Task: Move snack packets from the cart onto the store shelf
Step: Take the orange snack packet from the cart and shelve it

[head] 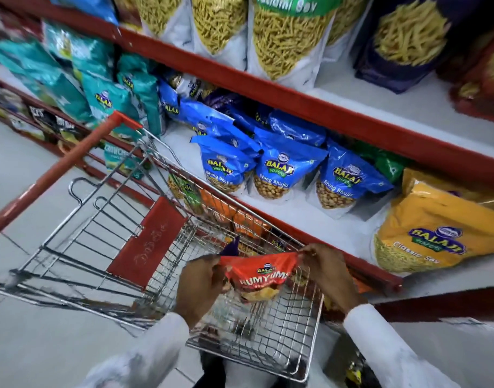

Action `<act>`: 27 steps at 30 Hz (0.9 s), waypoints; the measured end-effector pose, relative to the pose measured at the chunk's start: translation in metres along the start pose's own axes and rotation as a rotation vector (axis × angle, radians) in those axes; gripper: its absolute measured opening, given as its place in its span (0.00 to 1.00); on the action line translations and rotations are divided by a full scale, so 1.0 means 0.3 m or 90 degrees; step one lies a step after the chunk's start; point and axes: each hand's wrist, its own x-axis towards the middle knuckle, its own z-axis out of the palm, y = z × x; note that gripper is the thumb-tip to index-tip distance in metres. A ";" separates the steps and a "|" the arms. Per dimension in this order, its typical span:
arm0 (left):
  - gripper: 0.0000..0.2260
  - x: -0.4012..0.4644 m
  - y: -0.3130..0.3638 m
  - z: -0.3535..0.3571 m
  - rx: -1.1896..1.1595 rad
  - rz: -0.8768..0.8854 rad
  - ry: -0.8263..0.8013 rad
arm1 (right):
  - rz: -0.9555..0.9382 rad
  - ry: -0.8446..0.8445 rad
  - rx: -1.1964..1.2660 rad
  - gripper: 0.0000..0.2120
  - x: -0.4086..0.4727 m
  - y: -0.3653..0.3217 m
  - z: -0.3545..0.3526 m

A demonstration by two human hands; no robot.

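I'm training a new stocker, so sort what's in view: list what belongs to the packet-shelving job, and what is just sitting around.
Part of the job:
red packet, held at its top corners
left hand
right hand
cart
shelf beside the cart

Just sitting there:
blue packets, already on the shelf
yellow packet
teal packets
big noodle-snack bags on the upper shelf

A pale tiled floor (38, 345) fills the near left of the scene. Far left, a low red-edged rack (30, 107) carries dark, blurred packs (48, 119) whose labels cannot be read. White sleeves (380, 331) enter from the near edge.
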 end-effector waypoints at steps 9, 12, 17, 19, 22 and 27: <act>0.03 -0.004 0.304 -0.348 -0.406 0.038 0.103 | -0.197 0.184 0.115 0.03 -0.132 -0.251 -0.232; 0.02 0.072 0.455 -0.462 -0.452 0.086 0.112 | -0.252 0.240 0.172 0.03 -0.143 -0.388 -0.360; 0.02 0.196 0.668 -0.566 -0.486 0.194 0.128 | -0.308 0.324 0.230 0.04 -0.163 -0.537 -0.548; 0.03 0.236 0.755 -0.594 -0.505 0.227 0.125 | -0.337 0.354 0.245 0.04 -0.169 -0.579 -0.620; 0.05 0.294 0.893 -0.621 -0.555 0.261 0.105 | -0.378 0.412 0.253 0.06 -0.176 -0.624 -0.732; 0.08 0.381 1.099 -0.599 -0.633 0.343 0.046 | -0.444 0.493 0.308 0.04 -0.165 -0.658 -0.895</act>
